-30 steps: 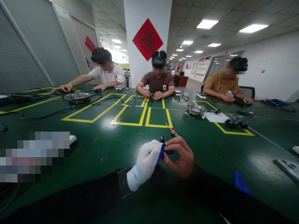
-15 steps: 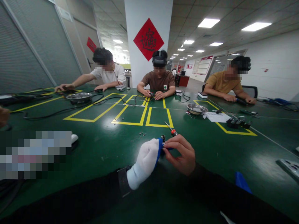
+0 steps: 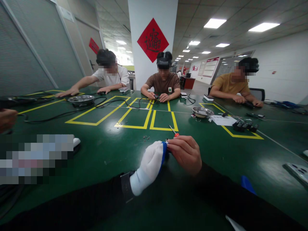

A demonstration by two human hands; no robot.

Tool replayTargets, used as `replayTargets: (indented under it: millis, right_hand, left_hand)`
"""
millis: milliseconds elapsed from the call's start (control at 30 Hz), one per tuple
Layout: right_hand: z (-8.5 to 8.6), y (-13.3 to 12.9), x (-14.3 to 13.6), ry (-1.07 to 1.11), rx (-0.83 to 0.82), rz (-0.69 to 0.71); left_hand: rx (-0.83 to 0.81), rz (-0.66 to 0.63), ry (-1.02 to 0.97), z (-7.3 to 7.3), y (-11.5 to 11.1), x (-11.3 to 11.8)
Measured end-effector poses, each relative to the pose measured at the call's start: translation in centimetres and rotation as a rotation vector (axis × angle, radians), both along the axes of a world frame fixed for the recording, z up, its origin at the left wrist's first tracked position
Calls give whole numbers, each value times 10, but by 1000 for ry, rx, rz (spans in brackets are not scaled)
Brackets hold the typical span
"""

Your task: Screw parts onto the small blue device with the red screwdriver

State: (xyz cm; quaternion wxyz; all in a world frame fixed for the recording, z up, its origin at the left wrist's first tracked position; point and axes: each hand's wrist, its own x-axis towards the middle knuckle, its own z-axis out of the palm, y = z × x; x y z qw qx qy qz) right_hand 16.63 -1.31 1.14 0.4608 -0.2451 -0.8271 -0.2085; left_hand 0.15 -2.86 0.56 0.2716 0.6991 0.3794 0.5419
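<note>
My left hand (image 3: pixel 149 162) wears a white glove with a blue palm side and is closed around a small dark part (image 3: pixel 166 140), mostly hidden by the fingers. Against it, my bare right hand (image 3: pixel 185 154) has its fingertips pinched together; what they grip is too small and hidden to name. Just beyond my right hand lies a screwdriver (image 3: pixel 176 134) with a red handle, its shaft pointing away. Several tiny screws (image 3: pixel 146 138) are scattered on the green table (image 3: pixel 108 154) beyond my left hand.
Metal bowls (image 3: pixel 81 100) (image 3: pixel 202 112) stand at left and right. White paper (image 3: pixel 223 120) and several black parts (image 3: pixel 245 125) lie right, with a power strip (image 3: pixel 298 171) at the edge. Black cables cross the left. Three people sit opposite; another person's hand (image 3: pixel 7 119) shows at left.
My right hand has closed in against the left glove, covering more of the small dark part and the screwdriver handle. The other person's hand at far left has moved further into view.
</note>
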Motion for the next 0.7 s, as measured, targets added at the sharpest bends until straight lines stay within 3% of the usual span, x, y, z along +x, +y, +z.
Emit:
replayTargets:
  millis: [133,267,400,500,700]
  right_hand:
    - [-3,4,1,-64,50,20]
    - [-4,14,-1,-7,-85,35]
    - [10,17,0,-52,-182,200]
    - [19,9,3,-59,-185,222]
    - [2,-2,8,116,-152,173]
  left_hand:
    - [16,-15,7,0,1,-4]
    - [11,-29,17,0,3,-3]
    - [37,-27,28,3,-2,2]
    - [106,-21,57,6,-5,2]
    - [115,-89,53,2,2,-3]
